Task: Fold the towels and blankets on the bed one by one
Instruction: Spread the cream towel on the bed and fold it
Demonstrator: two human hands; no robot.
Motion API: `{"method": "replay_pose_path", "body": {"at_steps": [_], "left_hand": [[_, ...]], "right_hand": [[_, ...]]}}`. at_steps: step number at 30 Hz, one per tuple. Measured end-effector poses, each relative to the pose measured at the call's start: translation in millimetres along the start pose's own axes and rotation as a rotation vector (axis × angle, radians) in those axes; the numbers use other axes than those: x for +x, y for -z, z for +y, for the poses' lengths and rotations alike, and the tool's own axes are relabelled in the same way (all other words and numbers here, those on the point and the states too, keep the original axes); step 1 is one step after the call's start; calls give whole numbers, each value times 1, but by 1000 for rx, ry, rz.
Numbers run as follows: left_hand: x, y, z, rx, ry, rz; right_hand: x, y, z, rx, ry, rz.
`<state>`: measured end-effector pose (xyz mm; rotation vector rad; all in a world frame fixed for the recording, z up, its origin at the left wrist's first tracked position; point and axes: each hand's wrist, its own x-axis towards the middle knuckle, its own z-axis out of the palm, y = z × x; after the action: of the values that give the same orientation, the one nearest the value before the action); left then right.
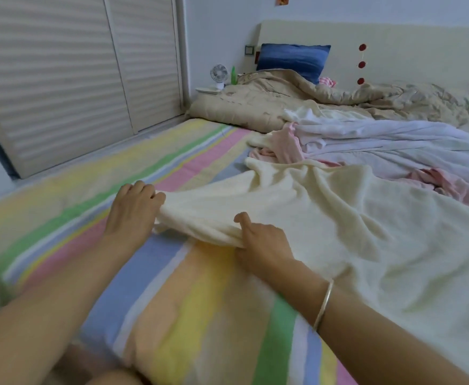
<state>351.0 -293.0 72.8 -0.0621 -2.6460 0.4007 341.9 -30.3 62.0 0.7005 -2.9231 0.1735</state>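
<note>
Cream towel (325, 218): unfolded and rumpled on the striped sheet (172, 315). Left hand (133, 209) and right hand (263, 240): both grip the towel's bunched edge just above the sheet, fingers curled into the cloth. Step, as judged: laying out for the first fold; next, draw the edge taut and flatten the towel on the sheet.

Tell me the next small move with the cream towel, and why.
Probably draw the gripped edge left, over the bare striped sheet, to pull the cream towel flat before folding. The left hand and right hand both grip one bunched edge, while the rest lies wrinkled, its far end against the pink cloth.
</note>
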Motion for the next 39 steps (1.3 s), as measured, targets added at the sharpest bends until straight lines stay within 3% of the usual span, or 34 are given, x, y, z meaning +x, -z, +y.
{"method": "replay_pose_path", "body": {"at_steps": [4,8,10,12,15,16,19,23,25,27,29,31,34,39], "left_hand": [[-5,-5,-42,-15,51,15],[-14,-10,-70,-103,74,76],[-25,-19,-79,-68,63,49],[-36,-35,-89,-94,64,-104],[-52,-48,-108,-344,146,-515],[-55,-50,-113,-471,182,-529],[-53,-49,-116,-943,410,-289],[-32,-59,-110,-1037,729,-103],[-22,-69,-107,-1092,882,-181],[-17,-73,-107,-1283,969,-412],[-15,-65,-104,-1435,851,-720],[-13,-58,-99,-1457,697,-901],[-7,-55,-89,-1470,584,-1007],[4,-57,-64,-1776,612,-1114]], "right_hand": [[6,24,-39,417,112,-290],[13,39,-72,757,23,-336],[12,37,-88,814,23,-393],[9,29,-98,760,85,-554],[18,23,-116,729,38,-786],[26,21,-119,717,37,-774],[62,9,-125,674,42,-564],[118,-17,-133,415,73,-141],[142,-29,-139,366,104,-56],[163,-39,-148,318,148,-52],[177,-45,-153,247,201,-104],[184,-50,-150,168,226,-229],[189,-54,-138,74,240,-341],[186,-52,-120,-120,333,-284]]}}
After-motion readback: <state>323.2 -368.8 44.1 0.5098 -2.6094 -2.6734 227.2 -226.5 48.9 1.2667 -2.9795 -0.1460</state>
